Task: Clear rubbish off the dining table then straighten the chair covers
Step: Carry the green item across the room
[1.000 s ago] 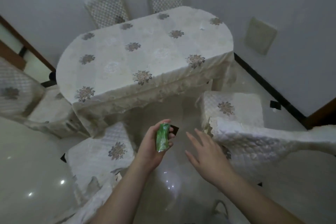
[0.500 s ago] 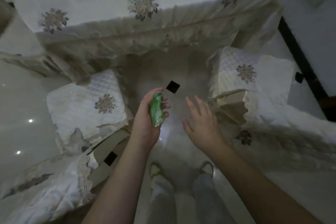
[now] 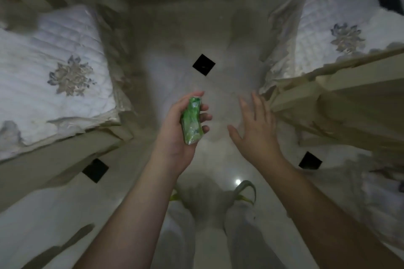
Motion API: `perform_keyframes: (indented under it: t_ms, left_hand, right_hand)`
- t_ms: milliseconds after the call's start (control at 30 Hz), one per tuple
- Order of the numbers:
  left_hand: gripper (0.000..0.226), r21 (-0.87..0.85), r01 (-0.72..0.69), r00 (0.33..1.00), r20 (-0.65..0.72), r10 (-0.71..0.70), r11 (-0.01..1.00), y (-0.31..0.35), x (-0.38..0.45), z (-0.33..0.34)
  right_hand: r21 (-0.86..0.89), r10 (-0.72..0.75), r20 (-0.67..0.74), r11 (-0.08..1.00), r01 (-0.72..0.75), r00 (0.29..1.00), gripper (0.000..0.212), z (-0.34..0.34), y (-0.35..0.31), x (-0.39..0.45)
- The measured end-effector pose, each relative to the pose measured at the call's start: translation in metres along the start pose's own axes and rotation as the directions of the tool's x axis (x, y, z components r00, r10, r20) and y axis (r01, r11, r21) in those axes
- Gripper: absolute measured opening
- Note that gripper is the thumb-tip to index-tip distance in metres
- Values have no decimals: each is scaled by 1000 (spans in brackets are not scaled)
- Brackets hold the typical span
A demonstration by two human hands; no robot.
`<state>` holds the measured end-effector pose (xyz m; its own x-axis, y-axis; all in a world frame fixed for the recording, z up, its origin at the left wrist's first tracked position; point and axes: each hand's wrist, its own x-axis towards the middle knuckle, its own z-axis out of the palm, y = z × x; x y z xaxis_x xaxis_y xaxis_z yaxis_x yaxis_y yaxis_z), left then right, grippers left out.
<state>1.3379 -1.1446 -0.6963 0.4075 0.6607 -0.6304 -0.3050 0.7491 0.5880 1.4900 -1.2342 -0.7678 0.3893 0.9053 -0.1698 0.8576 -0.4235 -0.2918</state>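
My left hand [image 3: 177,131] grips a crumpled green wrapper [image 3: 192,120], held upright over the floor between two chairs. My right hand [image 3: 256,126] is empty with its fingers spread, right beside the corner of the right chair's cover [image 3: 341,35]. The left chair's white quilted cover [image 3: 54,76] with a floral motif lies rumpled at its front edge. The dining table is out of view.
A glossy pale tiled floor [image 3: 203,35] with small black diamond insets runs between the two chairs. My legs and shoes [image 3: 244,190] show below the hands. More white fabric [image 3: 382,199] hangs at the lower right.
The view has tilted down from the table to the floor between the chairs. Both hands keep their pose, the left still holding the wrapper; the right hand is now closer to the right chair.
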Motion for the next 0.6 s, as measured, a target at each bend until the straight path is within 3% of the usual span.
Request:
perform_keyframes:
  t_ms: [267, 600]
  left_hand:
    - [29, -18, 31, 999, -30, -32, 999, -83, 87, -68]
    - [28, 182, 75, 997, -8, -75, 980, -153, 187, -135]
  right_hand:
    - [-37, 53, 112, 998, -49, 992, 84, 130, 66, 34]
    - [-191, 23, 245, 981, 25, 969, 102, 260, 123, 97]
